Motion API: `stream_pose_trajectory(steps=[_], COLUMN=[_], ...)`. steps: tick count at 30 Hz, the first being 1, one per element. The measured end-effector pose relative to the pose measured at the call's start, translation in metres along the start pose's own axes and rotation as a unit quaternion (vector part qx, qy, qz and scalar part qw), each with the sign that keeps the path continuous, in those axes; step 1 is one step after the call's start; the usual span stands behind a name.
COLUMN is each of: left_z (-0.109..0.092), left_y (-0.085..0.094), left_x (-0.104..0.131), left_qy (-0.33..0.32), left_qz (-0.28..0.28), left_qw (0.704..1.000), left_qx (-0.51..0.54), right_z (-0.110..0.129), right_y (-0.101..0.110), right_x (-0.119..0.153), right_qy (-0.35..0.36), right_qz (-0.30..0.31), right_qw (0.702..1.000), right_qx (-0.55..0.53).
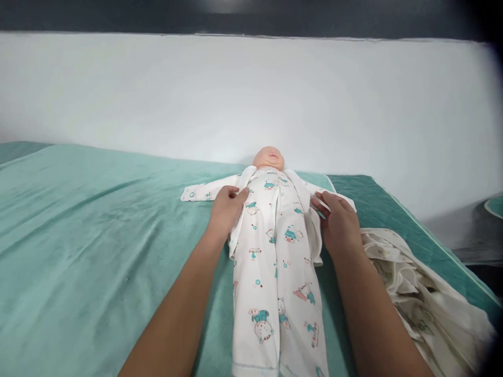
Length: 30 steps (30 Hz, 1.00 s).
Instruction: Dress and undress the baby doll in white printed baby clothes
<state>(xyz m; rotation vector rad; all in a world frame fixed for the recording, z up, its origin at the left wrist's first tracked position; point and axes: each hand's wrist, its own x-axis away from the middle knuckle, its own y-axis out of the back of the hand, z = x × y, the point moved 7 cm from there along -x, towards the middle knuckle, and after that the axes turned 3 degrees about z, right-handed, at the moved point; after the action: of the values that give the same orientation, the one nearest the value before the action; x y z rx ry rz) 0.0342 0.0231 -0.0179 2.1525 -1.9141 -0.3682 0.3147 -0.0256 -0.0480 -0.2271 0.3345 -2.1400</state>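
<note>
A baby doll [269,157] lies on its back, its head near the wall. It wears white printed pants [257,293] pulled up high over the chest. A white baby jacket [236,238] with a matching print hangs open around the doll, sleeves spread to both sides. My left hand [228,209] has its thumb and fingers closed on the jacket's left front edge, beside the chest. On the other side, my right hand [340,217] rests over the right sleeve, its fingers slightly bent and apart. Part of that sleeve is hidden behind the hand.
A light green sheet [98,235] with soft creases covers the bed. Crumpled white patterned cloth [424,298] lies at the right, beside my forearm. Darker green quilted bedding [353,188] shows at the right edge. A white wall [157,94] stands behind.
</note>
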Motion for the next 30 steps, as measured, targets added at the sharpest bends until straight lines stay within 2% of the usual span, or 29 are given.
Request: stream_pose_trajectory(steps=[4, 6, 8, 11, 13, 15, 17, 20, 22, 25, 27, 30], left_z=[0.002, 0.003, 0.007, 0.014, 0.014, 0.008, -0.002, -0.015, -0.018, -0.016, -0.014, -0.011], left_y=[0.003, 0.009, 0.022, 0.047, 0.055, 0.052, 0.039, 0.015, 0.002, -0.007, -0.006, -0.001], left_x=[-0.006, -0.011, -0.017, -0.022, -0.021, -0.018, -0.014, -0.013, -0.017, -0.027, -0.034, -0.043], left_qy=[0.000, -0.016, -0.025, -0.035, -0.050, -0.086, -0.149, -0.250, -0.291, -0.306, -0.292, -0.264], left_qz=[0.007, -0.009, -0.045, -0.127, -0.161, -0.167, -0.157, -0.109, -0.067, -0.023, -0.021, -0.033], left_qw=[1.000, 0.999, 0.997, 0.983, 0.965, 0.939, 0.914, 0.896, 0.889, 0.884, 0.884, 0.882], left_qx=[-0.029, -0.042, -0.062, -0.126, -0.203, -0.289, -0.344, -0.351, -0.347, -0.352, -0.364, -0.389], right_z=[-0.003, -0.005, -0.006, -0.003, 0.005, 0.011, 0.013, 0.009, 0.008, 0.005, 0.004, 0.007], right_y=[-0.017, -0.019, -0.014, 0.008, 0.020, 0.020, 0.009, -0.009, -0.017, -0.023, -0.026, -0.030], right_x=[0.003, 0.001, -0.007, -0.023, -0.029, -0.027, -0.021, -0.011, -0.006, -0.008, -0.015, -0.029], right_qy=[0.027, 0.042, 0.041, 0.057, 0.095, 0.141, 0.175, 0.206, 0.225, 0.222, 0.210, 0.234], right_qz=[0.082, 0.104, 0.120, 0.068, 0.009, -0.009, 0.022, 0.084, 0.099, 0.098, 0.107, 0.134], right_qw=[0.982, 0.973, 0.973, 0.970, 0.948, 0.916, 0.897, 0.887, 0.876, 0.874, 0.869, 0.840], right_qx=[0.170, 0.204, 0.194, 0.225, 0.303, 0.377, 0.405, 0.405, 0.415, 0.421, 0.434, 0.472])
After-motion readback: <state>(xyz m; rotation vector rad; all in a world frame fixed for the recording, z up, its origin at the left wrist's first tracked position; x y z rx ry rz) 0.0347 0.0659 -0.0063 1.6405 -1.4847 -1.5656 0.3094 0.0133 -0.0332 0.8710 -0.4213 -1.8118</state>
